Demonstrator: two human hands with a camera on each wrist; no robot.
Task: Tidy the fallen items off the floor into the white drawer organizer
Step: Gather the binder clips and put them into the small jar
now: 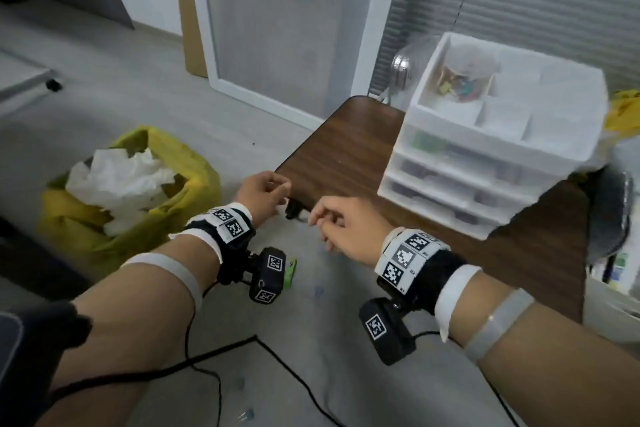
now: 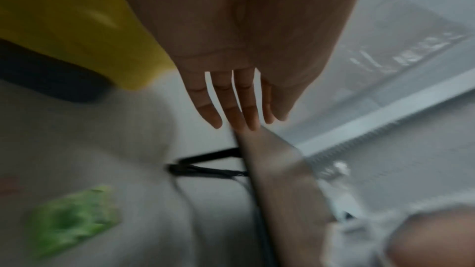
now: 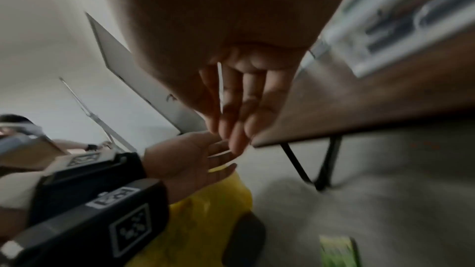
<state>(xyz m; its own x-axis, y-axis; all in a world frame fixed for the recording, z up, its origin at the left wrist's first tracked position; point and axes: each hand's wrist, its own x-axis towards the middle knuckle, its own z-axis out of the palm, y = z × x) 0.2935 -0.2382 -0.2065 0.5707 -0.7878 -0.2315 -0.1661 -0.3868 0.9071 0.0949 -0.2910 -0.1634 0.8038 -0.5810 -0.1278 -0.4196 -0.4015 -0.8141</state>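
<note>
1. Sitting on the brown tabletop [image 1: 346, 149], the white drawer organizer [image 1: 491, 135] is standing upright with its open top tray facing up and its three drawer fronts facing the person; its long side is running from the near left toward the far right.
2. Lying flat on the grey floor [image 1: 145, 87], a green packet [image 1: 290, 272] is showing just beside the left wrist camera, mostly covered by it in the head view; its long axis cannot be told there.
3. Appearing as a smeared green patch in the left wrist view, the packet is lying tilted, its ends too blurred to tell apart.
4. Hovering over the floor near the tabletop's near corner, the left hand [image 1: 263, 196] is holding nothing; the wrist view is showing its fingers [image 2: 228, 105] straight and relaxed.
5. Hanging just beside it, the right hand [image 1: 341, 230] is carrying nothing I can make out, its fingers [image 3: 231, 109] loosely bent with the tips drawn together.
6. Standing to the left, a bin lined with a yellow bag [image 1: 131, 198] is holding crumpled white paper.
7. Blurring is hiding what fills the tray's round container [image 1: 464, 80] beyond coloured bits, and the drawer contents are unclear.
8. Trailing across the floor, black cables [image 1: 242, 347] are running out of frame at the bottom edge.
</note>
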